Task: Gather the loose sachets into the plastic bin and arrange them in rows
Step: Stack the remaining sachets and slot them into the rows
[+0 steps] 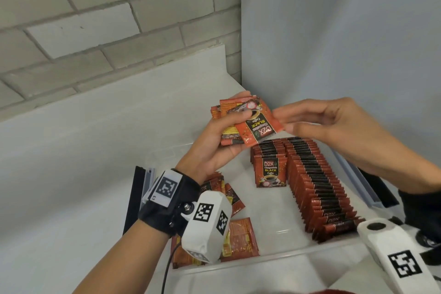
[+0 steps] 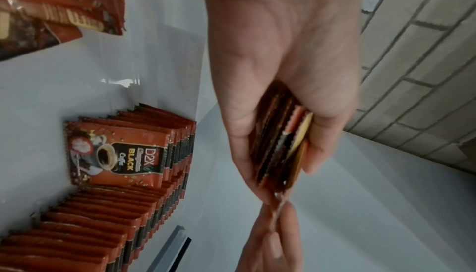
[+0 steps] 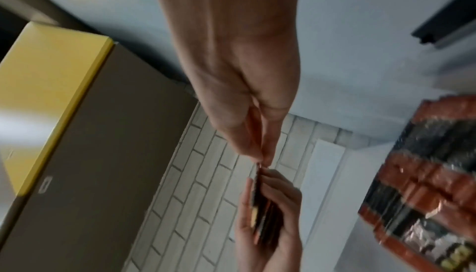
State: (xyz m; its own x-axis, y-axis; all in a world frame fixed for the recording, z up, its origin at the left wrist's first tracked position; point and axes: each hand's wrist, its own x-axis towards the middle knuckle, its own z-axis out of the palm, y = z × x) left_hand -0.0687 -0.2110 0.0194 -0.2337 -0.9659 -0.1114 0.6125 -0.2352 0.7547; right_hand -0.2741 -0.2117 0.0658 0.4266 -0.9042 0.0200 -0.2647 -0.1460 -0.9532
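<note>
Head view: left hand (image 1: 214, 143) clutched a stack of sachets (image 1: 229, 124) above the plastic bin (image 1: 274, 260); right hand (image 1: 329, 126) pinched the top sachet (image 1: 256, 125). Long row (image 1: 319, 188) and short row (image 1: 268, 162) already stood; loose sachets (image 1: 241, 238) still lay flat.

Left wrist view: fingers (image 2: 327, 134) curled round the stack, edges uneven.

Right wrist view: blurred, fingertips (image 3: 265, 154) nipped one sachet edge. Roughly past halfway, by judgement.

A white table (image 1: 71, 174) stands against a brick wall (image 1: 83, 19). A clear plastic bin (image 1: 274, 261) sits directly on it. Just beside the bin on the left, a black strip (image 1: 133, 200) lies on the table, and another dark strip (image 1: 379, 186) lies along the bin's right side.
</note>
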